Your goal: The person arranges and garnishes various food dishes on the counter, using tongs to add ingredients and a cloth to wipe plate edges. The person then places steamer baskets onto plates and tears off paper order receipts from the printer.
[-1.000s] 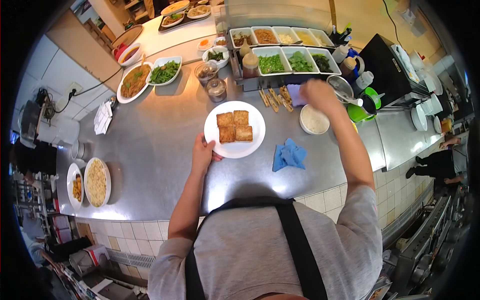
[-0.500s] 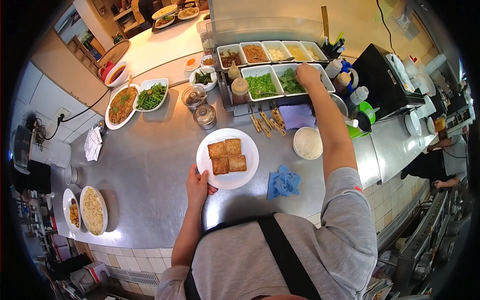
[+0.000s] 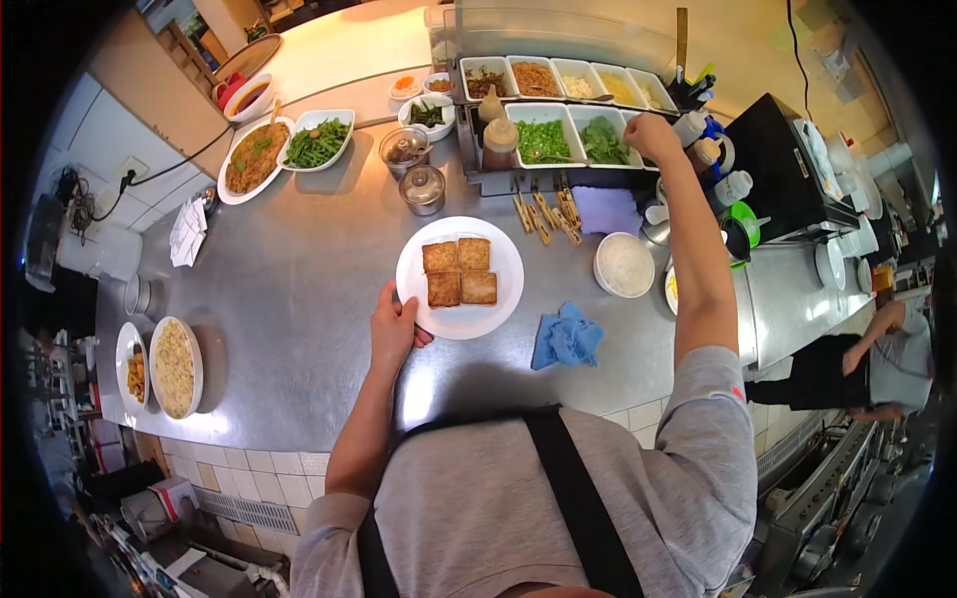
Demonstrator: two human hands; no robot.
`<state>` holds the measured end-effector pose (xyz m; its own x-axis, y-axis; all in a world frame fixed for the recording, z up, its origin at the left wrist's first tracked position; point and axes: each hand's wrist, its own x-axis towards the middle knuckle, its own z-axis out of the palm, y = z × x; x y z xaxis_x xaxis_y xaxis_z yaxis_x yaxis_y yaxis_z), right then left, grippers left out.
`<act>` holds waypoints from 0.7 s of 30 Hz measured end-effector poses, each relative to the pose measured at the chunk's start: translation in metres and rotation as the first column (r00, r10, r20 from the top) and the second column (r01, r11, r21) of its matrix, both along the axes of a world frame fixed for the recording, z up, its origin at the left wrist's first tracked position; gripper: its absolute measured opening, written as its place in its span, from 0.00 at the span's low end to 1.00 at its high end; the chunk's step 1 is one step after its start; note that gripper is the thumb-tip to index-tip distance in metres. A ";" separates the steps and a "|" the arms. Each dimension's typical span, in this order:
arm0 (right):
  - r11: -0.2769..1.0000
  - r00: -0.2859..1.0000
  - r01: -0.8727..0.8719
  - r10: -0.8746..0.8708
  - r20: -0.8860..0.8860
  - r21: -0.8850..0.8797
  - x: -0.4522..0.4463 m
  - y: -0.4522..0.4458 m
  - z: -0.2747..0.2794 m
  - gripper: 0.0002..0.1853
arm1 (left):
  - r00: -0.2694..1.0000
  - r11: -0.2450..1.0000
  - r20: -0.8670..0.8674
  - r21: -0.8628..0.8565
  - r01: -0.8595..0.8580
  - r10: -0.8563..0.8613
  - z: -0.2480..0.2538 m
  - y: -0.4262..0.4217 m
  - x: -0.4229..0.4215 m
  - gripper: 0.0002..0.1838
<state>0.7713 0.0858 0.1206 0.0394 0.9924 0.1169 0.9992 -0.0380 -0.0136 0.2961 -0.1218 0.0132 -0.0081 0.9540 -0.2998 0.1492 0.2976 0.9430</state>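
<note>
My left hand [image 3: 395,324] grips the lower left rim of a white plate [image 3: 414,307], thumb on top and fingers at the edge. Four square pieces of browned fried tofu [image 3: 459,272] lie on it in two rows. My right hand [image 3: 650,138] is stretched out over the right end of the front row of white bins, its fingers curled closed. Whatever those fingers hold is hidden. Left of it is a bin of green leafy herbs [image 3: 602,141], and beside that a bin of chopped scallions [image 3: 543,137].
A bowl of white rice [image 3: 624,265] and a crumpled blue cloth [image 3: 568,336] lie right of the plate. Clothespins [image 3: 546,215], squeeze bottles [image 3: 500,145] and glass jars [image 3: 423,189] stand behind. Filled dishes, including greens [image 3: 317,145], line the left. A person [image 3: 892,354] stands far right.
The camera view has shifted, so the counter appears higher. My right hand has moved slightly right, away from the leafy herbs. My left hand keeps its hold on the plate.
</note>
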 end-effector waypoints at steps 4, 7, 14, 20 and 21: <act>0.998 0.976 0.031 -0.021 -0.215 0.045 -0.001 -0.012 0.010 0.11 | 1.000 0.999 -0.014 0.043 0.009 -0.009 0.000 0.000 0.000 0.20; 0.987 0.894 -0.060 0.119 -0.432 0.148 -0.042 -0.038 0.021 0.09 | 0.999 0.993 -0.026 0.112 0.028 -0.025 -0.013 0.001 -0.005 0.20; 0.784 0.787 -0.362 0.547 -0.285 0.504 -0.212 -0.141 -0.022 0.03 | 1.000 0.999 0.020 0.031 -0.012 0.011 0.001 -0.001 -0.002 0.22; 0.727 0.786 -0.532 0.614 -0.066 0.435 -0.265 -0.176 -0.066 0.01 | 0.999 0.999 0.038 0.032 -0.005 0.003 0.003 -0.002 -0.002 0.23; 0.713 0.773 -0.558 0.633 -0.046 0.425 -0.264 -0.178 -0.068 0.01 | 0.999 1.000 0.041 0.031 0.001 -0.002 0.001 -0.001 -0.003 0.23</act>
<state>0.5076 -0.0917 0.0528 -0.4879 0.6967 0.5259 0.7893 0.6094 -0.0749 0.2931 -0.1229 0.0145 0.0046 0.9629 -0.2697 0.1107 0.2675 0.9572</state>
